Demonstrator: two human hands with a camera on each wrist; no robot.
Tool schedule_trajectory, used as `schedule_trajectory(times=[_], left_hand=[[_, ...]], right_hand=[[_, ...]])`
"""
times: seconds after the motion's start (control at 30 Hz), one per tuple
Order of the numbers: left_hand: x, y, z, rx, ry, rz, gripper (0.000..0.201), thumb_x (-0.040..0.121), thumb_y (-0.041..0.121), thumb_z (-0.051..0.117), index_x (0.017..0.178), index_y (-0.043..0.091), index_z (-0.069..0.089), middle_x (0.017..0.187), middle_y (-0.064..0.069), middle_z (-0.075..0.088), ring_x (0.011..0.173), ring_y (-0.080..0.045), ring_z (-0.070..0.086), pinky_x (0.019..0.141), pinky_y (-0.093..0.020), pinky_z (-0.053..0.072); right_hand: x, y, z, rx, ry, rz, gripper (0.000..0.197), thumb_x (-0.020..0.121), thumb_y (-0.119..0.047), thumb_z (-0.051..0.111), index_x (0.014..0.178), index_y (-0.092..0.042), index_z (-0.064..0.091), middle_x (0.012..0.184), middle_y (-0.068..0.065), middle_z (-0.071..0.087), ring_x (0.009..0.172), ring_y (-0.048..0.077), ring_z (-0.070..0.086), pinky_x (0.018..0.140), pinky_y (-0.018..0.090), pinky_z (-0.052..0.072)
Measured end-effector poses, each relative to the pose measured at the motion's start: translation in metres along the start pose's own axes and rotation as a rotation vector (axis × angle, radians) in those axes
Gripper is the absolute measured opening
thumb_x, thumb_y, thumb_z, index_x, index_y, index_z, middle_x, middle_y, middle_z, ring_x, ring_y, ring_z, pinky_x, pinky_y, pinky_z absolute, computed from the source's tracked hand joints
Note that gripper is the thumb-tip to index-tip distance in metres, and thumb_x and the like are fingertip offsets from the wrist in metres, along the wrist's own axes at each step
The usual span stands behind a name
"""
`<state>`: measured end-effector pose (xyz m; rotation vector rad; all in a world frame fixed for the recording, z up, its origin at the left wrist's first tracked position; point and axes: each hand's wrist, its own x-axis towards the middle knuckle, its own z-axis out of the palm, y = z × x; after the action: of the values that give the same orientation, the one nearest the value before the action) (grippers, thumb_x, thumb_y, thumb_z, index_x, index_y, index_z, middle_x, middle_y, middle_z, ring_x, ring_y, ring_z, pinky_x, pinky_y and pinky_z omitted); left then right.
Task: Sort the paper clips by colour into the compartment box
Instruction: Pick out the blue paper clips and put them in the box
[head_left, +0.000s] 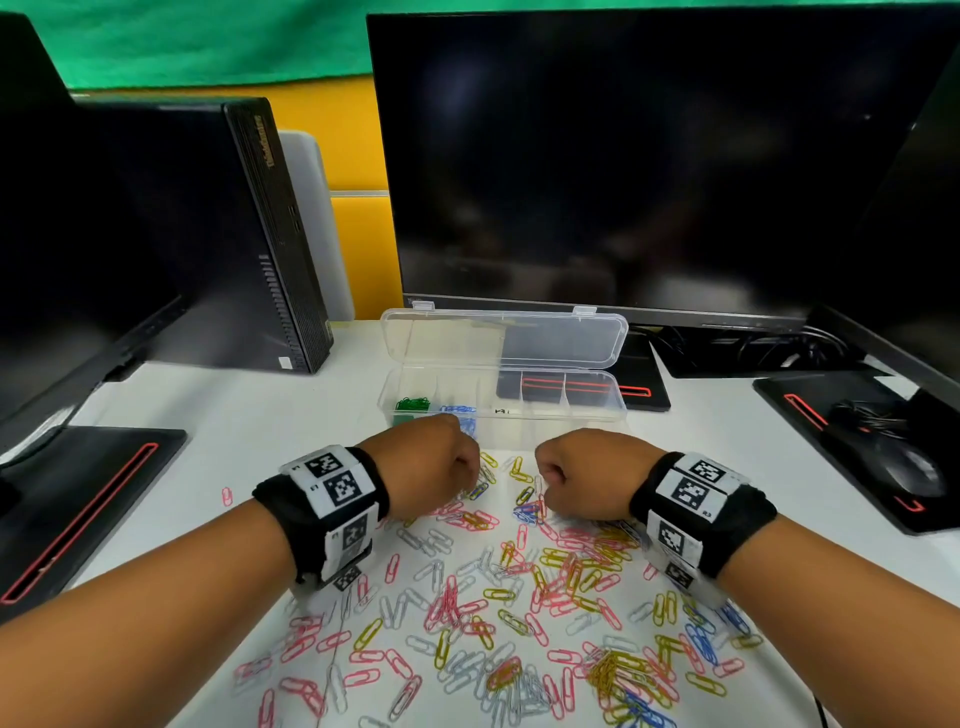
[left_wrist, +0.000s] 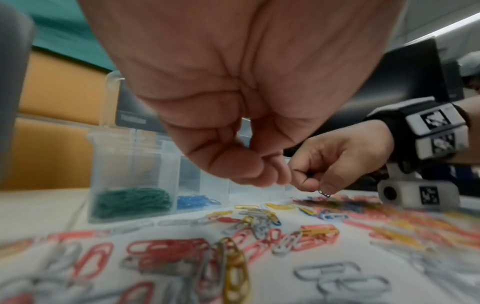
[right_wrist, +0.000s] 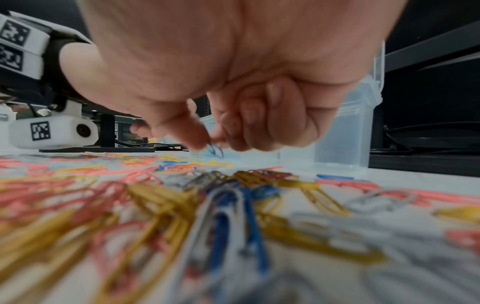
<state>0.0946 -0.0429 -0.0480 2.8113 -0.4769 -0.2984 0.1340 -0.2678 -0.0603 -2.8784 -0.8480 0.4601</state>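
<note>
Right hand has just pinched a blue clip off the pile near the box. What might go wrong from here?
1. The right hand pinches the blue clip only by its tip; it may slip out on the way.
2. The blue compartment adjoins the green compartment; a loose drop might land in green.
3. The loose clips overlap; the left hand might lift a tangled, mixed bunch.

Both arms reach forward, side by side. The left hand (head_left: 439, 467) and right hand (head_left: 584, 475) point down, fingers curled.
</note>
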Motion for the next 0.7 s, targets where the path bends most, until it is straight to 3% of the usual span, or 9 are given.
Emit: schedule_trajectory(times=[0.1, 0.13, 0.23, 0.3, 0.4, 0.5, 0.6, 0.7], left_hand=[[0.004, -0.006, -0.003, -0.105, 0.046, -0.087, 0.026, 0.094, 0.011, 0.047, 0.084, 0.017, 0.07, 0.088, 0.008, 0.063, 0.075, -0.002, 0.057, 0.071, -0.013, 0.044], [0.006, -0.007, -0.002, -0.112, 0.04, -0.102, 0.025, 0.094, 0.013, 0.047, 0.081, 0.015, 0.069, 0.086, 0.005, 0.065, 0.075, -0.004, 0.058, 0.072, -0.014, 0.046], [0.011, -0.008, 0.005, -0.073, -0.023, -0.12, 0.03, 0.093, 0.022, 0.046, 0.084, 0.001, 0.066, 0.092, -0.016, 0.066, 0.088, -0.029, 0.062, 0.082, -0.04, 0.051], [0.011, -0.005, 0.009, 0.011, -0.035, -0.119, 0.029, 0.096, 0.024, 0.048, 0.087, 0.005, 0.067, 0.092, -0.015, 0.065, 0.087, -0.029, 0.062, 0.08, -0.042, 0.05], [0.011, -0.002, 0.01, 0.115, -0.023, -0.125, 0.025, 0.092, 0.044, 0.057, 0.092, 0.025, 0.071, 0.097, 0.004, 0.064, 0.087, -0.015, 0.062, 0.082, -0.033, 0.053], [0.009, -0.005, 0.008, 0.177, -0.048, -0.141, 0.022, 0.09, 0.048, 0.061, 0.092, 0.028, 0.069, 0.098, 0.008, 0.06, 0.083, -0.012, 0.058, 0.079, -0.029, 0.051], [0.008, -0.012, 0.004, 0.183, -0.055, -0.192, 0.021, 0.093, 0.042, 0.057, 0.093, 0.025, 0.07, 0.097, 0.006, 0.063, 0.087, -0.014, 0.06, 0.08, -0.028, 0.05], [0.008, -0.02, -0.002, 0.159, -0.055, -0.226, 0.023, 0.093, 0.037, 0.057, 0.095, 0.02, 0.072, 0.097, 0.003, 0.069, 0.09, -0.015, 0.063, 0.079, -0.028, 0.052]], right_hand=[[0.0, -0.001, -0.002, 0.068, 0.052, -0.01, 0.019, 0.089, -0.03, 0.052, 0.076, -0.024, 0.039, 0.077, -0.003, 0.052, 0.073, 0.021, 0.049, 0.059, 0.033, 0.036], [0.0, -0.001, -0.002, 0.088, 0.055, -0.016, 0.018, 0.091, -0.028, 0.051, 0.079, -0.025, 0.039, 0.078, -0.003, 0.053, 0.074, 0.022, 0.049, 0.06, 0.034, 0.037], [0.0, -0.002, -0.002, 0.117, 0.057, -0.037, 0.005, 0.096, -0.021, 0.046, 0.094, -0.026, 0.046, 0.08, -0.005, 0.054, 0.079, 0.023, 0.052, 0.066, 0.033, 0.04], [-0.001, -0.003, -0.004, 0.089, 0.046, -0.046, 0.012, 0.099, -0.021, 0.041, 0.102, -0.022, 0.053, 0.086, -0.002, 0.058, 0.085, 0.024, 0.054, 0.069, 0.033, 0.04], [0.0, -0.004, -0.005, 0.071, 0.016, -0.043, 0.024, 0.103, -0.023, 0.037, 0.102, -0.014, 0.06, 0.101, 0.006, 0.064, 0.094, 0.027, 0.057, 0.078, 0.034, 0.044], [0.001, -0.003, -0.004, 0.098, 0.008, -0.046, 0.024, 0.103, -0.023, 0.039, 0.102, -0.015, 0.061, 0.105, 0.006, 0.064, 0.097, 0.026, 0.057, 0.085, 0.036, 0.048], [0.001, -0.001, -0.003, 0.112, 0.033, -0.054, 0.021, 0.102, -0.021, 0.039, 0.095, -0.017, 0.059, 0.1, 0.004, 0.063, 0.093, 0.024, 0.056, 0.083, 0.035, 0.048], [0.001, 0.0, -0.002, 0.132, 0.068, -0.056, 0.025, 0.1, -0.018, 0.039, 0.077, -0.025, 0.047, 0.083, -0.002, 0.055, 0.082, 0.022, 0.051, 0.074, 0.037, 0.045]])
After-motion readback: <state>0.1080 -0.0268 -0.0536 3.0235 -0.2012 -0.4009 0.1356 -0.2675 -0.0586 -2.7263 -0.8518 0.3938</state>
